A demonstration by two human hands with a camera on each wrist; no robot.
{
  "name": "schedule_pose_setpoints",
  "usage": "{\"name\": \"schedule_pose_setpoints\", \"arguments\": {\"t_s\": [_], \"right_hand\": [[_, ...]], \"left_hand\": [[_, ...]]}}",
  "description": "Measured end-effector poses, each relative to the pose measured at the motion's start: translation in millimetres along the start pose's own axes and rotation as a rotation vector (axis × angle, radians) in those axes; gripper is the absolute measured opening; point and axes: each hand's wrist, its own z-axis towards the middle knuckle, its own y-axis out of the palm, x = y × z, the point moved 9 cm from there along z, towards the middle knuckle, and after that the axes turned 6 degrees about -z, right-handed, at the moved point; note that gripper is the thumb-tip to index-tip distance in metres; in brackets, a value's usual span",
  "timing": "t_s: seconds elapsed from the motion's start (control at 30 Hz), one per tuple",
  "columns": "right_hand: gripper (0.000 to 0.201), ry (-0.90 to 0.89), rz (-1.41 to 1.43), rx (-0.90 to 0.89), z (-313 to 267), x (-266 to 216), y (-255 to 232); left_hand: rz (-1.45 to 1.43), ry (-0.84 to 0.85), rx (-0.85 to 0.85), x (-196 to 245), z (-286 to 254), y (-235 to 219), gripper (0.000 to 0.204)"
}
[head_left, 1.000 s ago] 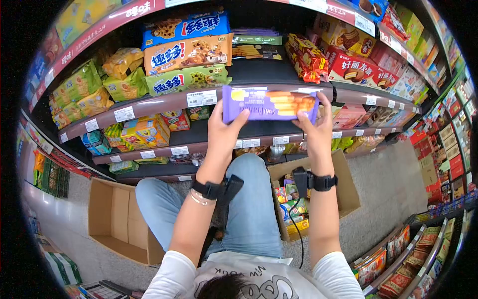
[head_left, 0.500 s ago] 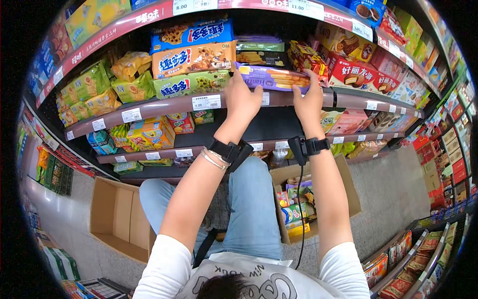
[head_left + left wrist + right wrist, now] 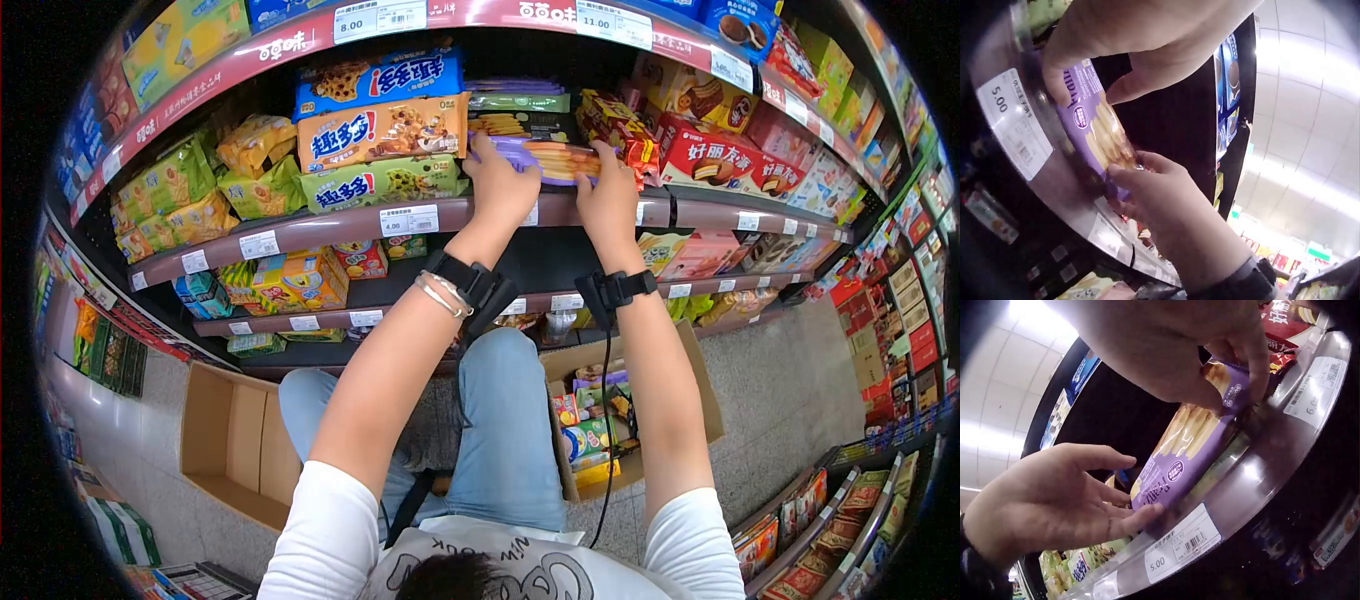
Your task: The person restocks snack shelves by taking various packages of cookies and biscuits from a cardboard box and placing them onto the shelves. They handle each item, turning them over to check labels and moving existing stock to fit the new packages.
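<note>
A purple packet of biscuit sticks (image 3: 562, 160) is at the front of the middle shelf, between both hands. My left hand (image 3: 503, 192) holds its left end, with thumb and fingers spread about that end in the right wrist view. My right hand (image 3: 610, 207) grips the other end, thumb on the printed face in the left wrist view. Behind the packet, more flat packs of biscuit sticks (image 3: 548, 126) lie on the shelf, partly covered by it. The hands hide both packet ends in the head view.
Chocolate-chip cookie packs (image 3: 385, 135) are stacked left of the hands; red snack packs (image 3: 618, 128) and a red pie box (image 3: 705, 155) stand to the right. An upper shelf edge (image 3: 480, 14) overhangs. On the floor are an open carton (image 3: 230, 430) and another carton (image 3: 690, 400) holding goods.
Both hands have carried the purple packet forward from before the shelf edge onto the middle shelf. Its printed face, earlier turned up to the head camera, now shows at a flatter angle.
</note>
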Motion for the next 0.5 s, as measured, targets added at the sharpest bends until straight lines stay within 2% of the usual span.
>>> {"name": "schedule_pose_setpoints", "arguments": {"t_s": [0.03, 0.17, 0.23, 0.33, 0.43, 0.5], "right_hand": [[0.045, -0.001, -0.013, -0.017, 3.1, -1.9, 4.7], [0.044, 0.011, -0.071, -0.083, 19.3, 1.5, 23.5], [0.044, 0.044, -0.087, -0.172, 27.6, 6.8, 38.5], [0.047, 0.076, -0.076, -0.228, 36.2, 21.2, 65.6], [0.047, 0.102, -0.049, -0.262, 46.2, 28.9, 84.9], [0.046, 0.135, -0.041, -0.290, 54.0, 31.7, 95.6]], "left_hand": [[0.048, 0.010, 0.009, 0.8, 3.0, 2.2, 0.084], [-0.054, -0.118, 0.057, -11.5, 23.3, 10.1, 0.077], [-0.068, -0.163, 0.065, -14.6, 33.3, 14.4, 0.075], [-0.053, -0.187, 0.059, -18.0, 43.9, 19.9, 0.074], [-0.117, -0.153, 0.176, -24.4, 53.8, 18.0, 0.060], [-0.132, -0.163, 0.198, -28.4, 56.7, 19.6, 0.055]]}}
